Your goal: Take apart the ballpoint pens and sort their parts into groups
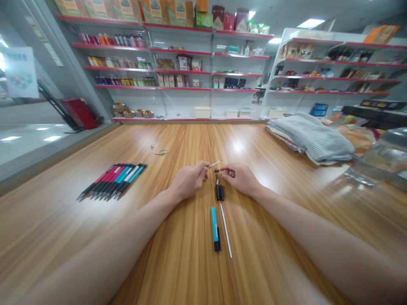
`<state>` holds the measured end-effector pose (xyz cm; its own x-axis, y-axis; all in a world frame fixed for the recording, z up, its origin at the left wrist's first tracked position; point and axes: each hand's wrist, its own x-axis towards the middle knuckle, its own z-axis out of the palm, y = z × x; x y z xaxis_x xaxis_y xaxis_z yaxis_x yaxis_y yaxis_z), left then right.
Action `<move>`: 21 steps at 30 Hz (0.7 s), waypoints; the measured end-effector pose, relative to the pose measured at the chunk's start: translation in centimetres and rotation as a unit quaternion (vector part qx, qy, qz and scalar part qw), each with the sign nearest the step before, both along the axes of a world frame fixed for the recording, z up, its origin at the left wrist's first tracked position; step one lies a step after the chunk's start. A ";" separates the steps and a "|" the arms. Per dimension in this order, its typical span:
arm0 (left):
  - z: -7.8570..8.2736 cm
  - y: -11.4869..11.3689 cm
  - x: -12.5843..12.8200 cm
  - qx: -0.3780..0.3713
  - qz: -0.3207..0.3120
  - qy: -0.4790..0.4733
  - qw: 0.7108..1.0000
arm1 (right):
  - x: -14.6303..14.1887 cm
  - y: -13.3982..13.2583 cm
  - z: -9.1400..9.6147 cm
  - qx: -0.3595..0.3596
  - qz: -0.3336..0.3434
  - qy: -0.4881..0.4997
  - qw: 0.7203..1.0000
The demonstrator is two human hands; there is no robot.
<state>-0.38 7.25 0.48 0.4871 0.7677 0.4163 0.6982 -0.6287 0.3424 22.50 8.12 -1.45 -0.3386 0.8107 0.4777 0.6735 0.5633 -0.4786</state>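
At mid-table our left hand (pixel 187 181) pinches a thin white rod (pixel 215 163). Our right hand (pixel 242 178) is curled, fingertips just beside a tiny dark part (pixel 216 170); we can't tell if it grips. Nearer us: black grip pieces (pixel 219 192), teal barrel (pixel 215 226), white refill (pixel 226 231). Far left, pen row (pixel 112 181); right, folded cloth (pixel 313 137).

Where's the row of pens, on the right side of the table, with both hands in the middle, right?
No. The head view shows the row of pens on the left side of the table, not the right. The left hand, pinching a thin white piece, and the right hand are in the middle.
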 end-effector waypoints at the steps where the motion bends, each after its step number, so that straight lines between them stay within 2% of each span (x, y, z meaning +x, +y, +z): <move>1: 0.0 -0.2 0.3 -0.003 -0.005 0.002 1.000 | 0.0 0.0 0.0 -0.002 0.001 0.001 1.000; 6: 0.2 -0.9 1.0 -0.013 -0.001 0.024 1.000 | -0.1 -0.1 0.1 -0.019 0.012 0.019 1.000; 21: 0.4 -0.9 0.9 -0.027 0.017 0.068 0.997 | 0.0 -0.1 0.0 -0.028 0.038 0.015 0.999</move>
